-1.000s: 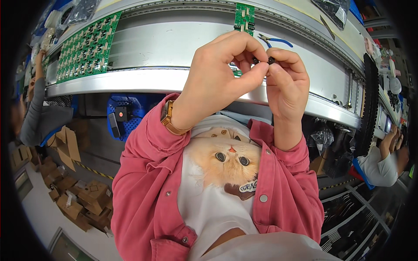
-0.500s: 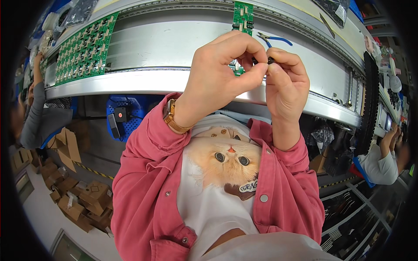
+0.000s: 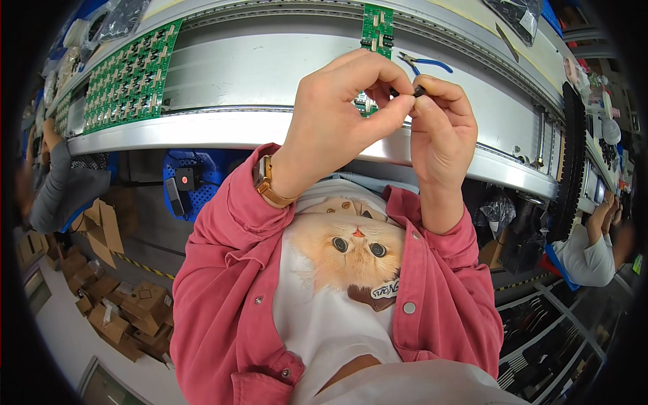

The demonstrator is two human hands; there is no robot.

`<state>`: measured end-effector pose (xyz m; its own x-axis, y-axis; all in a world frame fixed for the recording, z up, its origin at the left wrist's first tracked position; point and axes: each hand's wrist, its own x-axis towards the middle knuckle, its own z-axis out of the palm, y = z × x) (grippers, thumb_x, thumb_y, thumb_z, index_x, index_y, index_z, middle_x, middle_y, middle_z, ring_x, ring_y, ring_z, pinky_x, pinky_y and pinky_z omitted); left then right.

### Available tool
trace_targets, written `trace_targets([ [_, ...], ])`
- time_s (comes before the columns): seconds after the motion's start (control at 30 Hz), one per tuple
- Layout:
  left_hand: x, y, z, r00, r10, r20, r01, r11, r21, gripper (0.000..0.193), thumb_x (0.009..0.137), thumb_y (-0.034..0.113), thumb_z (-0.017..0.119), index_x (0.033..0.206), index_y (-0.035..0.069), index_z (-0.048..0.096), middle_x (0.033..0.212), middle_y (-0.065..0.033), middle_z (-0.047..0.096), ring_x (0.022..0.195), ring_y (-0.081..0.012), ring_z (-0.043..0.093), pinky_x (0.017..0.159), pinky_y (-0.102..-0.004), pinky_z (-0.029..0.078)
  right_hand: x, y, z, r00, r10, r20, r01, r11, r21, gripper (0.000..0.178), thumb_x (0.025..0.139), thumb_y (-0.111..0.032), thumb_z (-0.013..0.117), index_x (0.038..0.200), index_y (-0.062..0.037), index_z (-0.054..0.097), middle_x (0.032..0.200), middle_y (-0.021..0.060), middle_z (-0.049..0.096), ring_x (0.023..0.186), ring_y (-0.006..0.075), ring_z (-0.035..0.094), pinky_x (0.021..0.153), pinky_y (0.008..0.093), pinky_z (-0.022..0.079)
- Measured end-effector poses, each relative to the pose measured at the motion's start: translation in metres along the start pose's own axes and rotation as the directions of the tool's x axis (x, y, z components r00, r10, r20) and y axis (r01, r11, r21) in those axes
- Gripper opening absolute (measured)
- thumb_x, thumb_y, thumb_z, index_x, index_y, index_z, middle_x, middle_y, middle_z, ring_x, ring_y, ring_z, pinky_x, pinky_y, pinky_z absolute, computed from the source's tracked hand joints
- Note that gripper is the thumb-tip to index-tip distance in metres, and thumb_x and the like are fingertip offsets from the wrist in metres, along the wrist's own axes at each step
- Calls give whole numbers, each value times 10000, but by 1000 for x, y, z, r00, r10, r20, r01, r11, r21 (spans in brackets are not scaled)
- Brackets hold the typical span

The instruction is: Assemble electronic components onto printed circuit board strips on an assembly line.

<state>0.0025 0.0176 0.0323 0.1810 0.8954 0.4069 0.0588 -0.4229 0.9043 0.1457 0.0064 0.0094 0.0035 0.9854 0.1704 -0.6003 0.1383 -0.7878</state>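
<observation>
The counter is gleaming as smooth metal, the pliers' handles are looking like plastic, the jacket is showing matt cloth, the watch is shining like metal, and boxes are showing dull cardboard.

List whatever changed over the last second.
The co-worker's arm at far left dropped lower in view. Nothing was visibly taken or let go: the left hand and right hand still pinch small black parts; the blue-handled pliers stayed put.
</observation>
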Motion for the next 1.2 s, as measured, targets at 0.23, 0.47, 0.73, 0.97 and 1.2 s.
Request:
trace_targets([
  [0.23,0,-3,-3,995,-101,23,102,992,-69,164,765,-64,649,920,-18,621,861,-50,618,739,-98,542,685,-188,460,2,-3,1,996,82,-20,-82,996,20,222,825,78,564,1041,41,600,978,124,634,819,144,590,776,233,477],
  [0.47,1,-5,-10,996,-92,-2,92,995,-45,184,761,-57,666,936,-18,625,857,-50,622,711,-93,531,667,-188,453,33,-30,1,988,138,72,-94,896,-434,206,800,56,577,999,38,625,802,89,643,713,134,613,694,216,488],
  [0.73,-4,-2,-15,978,-207,-12,207,977,56,185,748,-12,709,927,-1,666,823,-40,640,670,-93,519,634,-186,437,149,-17,-22,889,346,299,301,51,-952,164,788,3,608,938,-41,660,803,20,645,706,90,570,676,202,474],
  [0.97,-8,-7,-19,982,-185,-27,187,975,121,183,741,7,719,922,15,694,813,-44,646,666,-98,524,619,-187,432,172,5,-52,834,361,417,420,74,-905,153,764,4,623,900,-58,653,780,15,640,666,97,542,649,212,463],
  [1.2,-8,-9,-17,986,-164,-19,165,976,138,190,745,7,714,934,21,698,829,-50,646,666,-103,528,612,-191,431,173,7,-54,814,342,470,462,109,-880,155,755,19,618,888,-60,629,743,17,622,639,106,531,618,218,451],
])
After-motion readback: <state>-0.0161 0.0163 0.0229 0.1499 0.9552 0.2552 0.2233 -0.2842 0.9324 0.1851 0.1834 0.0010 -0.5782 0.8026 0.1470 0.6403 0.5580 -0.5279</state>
